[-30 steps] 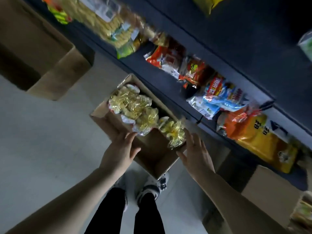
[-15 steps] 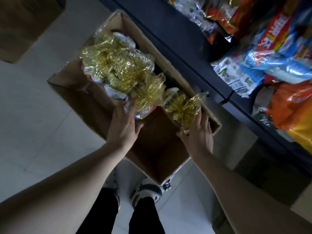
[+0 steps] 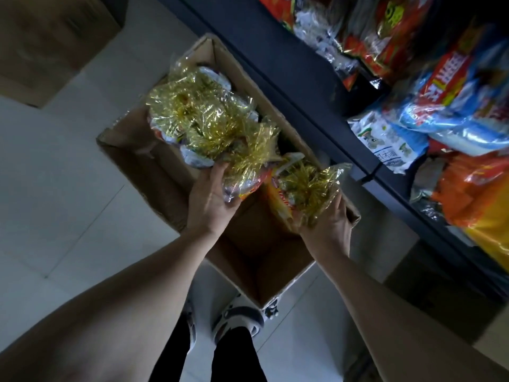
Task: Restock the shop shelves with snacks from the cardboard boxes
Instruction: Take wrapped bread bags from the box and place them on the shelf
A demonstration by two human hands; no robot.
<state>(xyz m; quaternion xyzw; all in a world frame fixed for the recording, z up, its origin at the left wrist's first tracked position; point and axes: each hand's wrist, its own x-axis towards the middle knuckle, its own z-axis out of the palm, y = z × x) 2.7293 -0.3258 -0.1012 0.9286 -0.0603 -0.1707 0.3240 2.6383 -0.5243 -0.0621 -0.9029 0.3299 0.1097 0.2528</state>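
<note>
Over brown cardboard box (image 3: 143, 175), I'm gripping gold crinkly plastic snack bag (image 3: 248, 158) in left hand (image 3: 210, 199), second bag (image 3: 305, 188) in right hand (image 3: 329, 224).

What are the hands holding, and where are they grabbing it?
The left hand grips a shiny gold cellophane snack packet by its near end; the right hand grips a second gold packet likewise.

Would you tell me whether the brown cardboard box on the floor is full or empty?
Partly full: gold crinkly foil snack packs fill the far half of the brown cardboard box; its near end shows bare bottom.
</note>
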